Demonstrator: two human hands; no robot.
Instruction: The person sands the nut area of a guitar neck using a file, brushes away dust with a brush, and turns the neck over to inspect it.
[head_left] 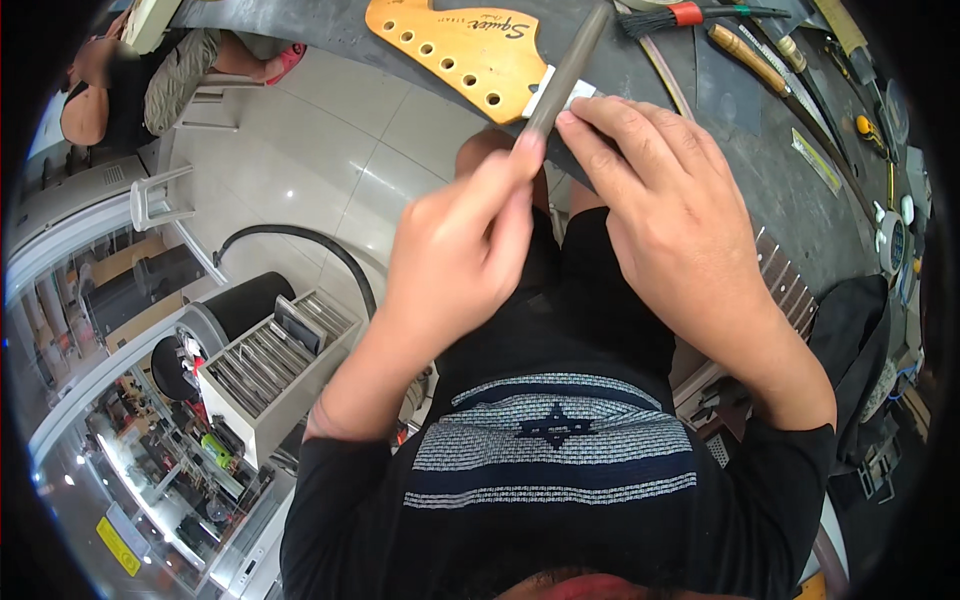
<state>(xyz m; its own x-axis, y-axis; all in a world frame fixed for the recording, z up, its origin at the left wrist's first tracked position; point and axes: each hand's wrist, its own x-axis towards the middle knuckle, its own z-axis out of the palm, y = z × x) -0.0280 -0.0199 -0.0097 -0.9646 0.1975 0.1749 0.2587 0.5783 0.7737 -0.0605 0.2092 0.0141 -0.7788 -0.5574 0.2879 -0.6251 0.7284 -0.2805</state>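
so, l hand [462, 235] clamped on grey file [573, 70], r hand [668, 205] close by, grip unclear; blk script [503, 27] on guitar headstock [470, 50].

Hands [668, 205] at a grey tapered bar [573, 72] across a white piece [581, 91] beside a wooden guitar headstock [460, 52].

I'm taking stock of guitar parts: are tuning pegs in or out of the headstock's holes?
Out: the headstock shows a row of round holes along one edge, dark and open, with nothing standing in them.
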